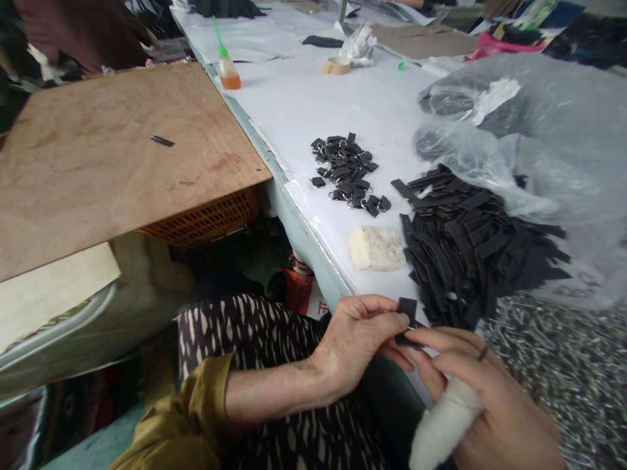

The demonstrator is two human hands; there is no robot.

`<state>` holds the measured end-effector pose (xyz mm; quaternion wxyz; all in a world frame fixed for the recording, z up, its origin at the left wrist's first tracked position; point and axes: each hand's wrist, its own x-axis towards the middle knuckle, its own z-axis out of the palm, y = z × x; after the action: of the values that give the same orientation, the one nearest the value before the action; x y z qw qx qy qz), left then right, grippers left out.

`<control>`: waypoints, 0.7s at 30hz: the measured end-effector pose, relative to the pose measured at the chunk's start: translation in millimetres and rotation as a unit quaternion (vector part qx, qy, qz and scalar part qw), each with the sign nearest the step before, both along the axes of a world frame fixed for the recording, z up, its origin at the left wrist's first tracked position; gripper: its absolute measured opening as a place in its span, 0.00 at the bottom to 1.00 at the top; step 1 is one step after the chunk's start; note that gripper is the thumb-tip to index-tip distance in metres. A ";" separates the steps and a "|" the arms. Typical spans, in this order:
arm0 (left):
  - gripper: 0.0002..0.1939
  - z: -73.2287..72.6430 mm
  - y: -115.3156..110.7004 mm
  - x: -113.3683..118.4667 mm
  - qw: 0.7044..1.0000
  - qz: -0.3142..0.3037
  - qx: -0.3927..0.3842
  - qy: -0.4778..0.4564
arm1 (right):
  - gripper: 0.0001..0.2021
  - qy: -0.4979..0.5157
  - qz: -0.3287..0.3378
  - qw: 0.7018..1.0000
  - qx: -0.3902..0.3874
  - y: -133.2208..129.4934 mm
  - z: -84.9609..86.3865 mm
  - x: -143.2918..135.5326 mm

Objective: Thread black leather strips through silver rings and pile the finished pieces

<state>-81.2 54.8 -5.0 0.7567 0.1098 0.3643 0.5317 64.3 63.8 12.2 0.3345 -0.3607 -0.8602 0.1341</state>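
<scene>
My left hand (355,343) pinches a short black strip (407,307) between thumb and fingers, at the table's near edge. A thin glint of metal shows at the strip, probably a ring, partly hidden by fingertips. My right hand (494,398) meets it from the right, its fingertips closed on the strip's lower part. One digit of this hand is wrapped in white cloth, and a dark band circles a finger. Just beyond lies a heap of loose black strips (470,241). Left of it is a pale waxy block (377,248). Farther back sits a pile of black strips looped through metal rings (345,170).
Many metal rings (553,372) lie heaped at the right. Clear plastic bags (539,137) cover the back right. A tape roll (336,65) and a bottle of orange liquid (229,72) stand farther off. A wooden board (122,150) is at left, above an orange crate (206,219).
</scene>
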 end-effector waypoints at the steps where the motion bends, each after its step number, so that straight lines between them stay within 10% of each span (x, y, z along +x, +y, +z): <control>1: 0.12 1.4 -2.3 0.8 1.000 0.009 -0.002 0.003 | 0.07 0.012 -0.002 1.000 -0.014 -1.3 -1.2 0.5; 21: 0.09 17.3 -35.1 2.1 0.994 0.044 0.021 0.097 | 0.08 0.166 -0.093 0.927 -0.324 -6.0 20.3 -16.8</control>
<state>-79.2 19.7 12.3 0.6911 0.1608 0.4291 0.5590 47.5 57.8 32.5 0.3486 -0.5005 -0.6643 0.4320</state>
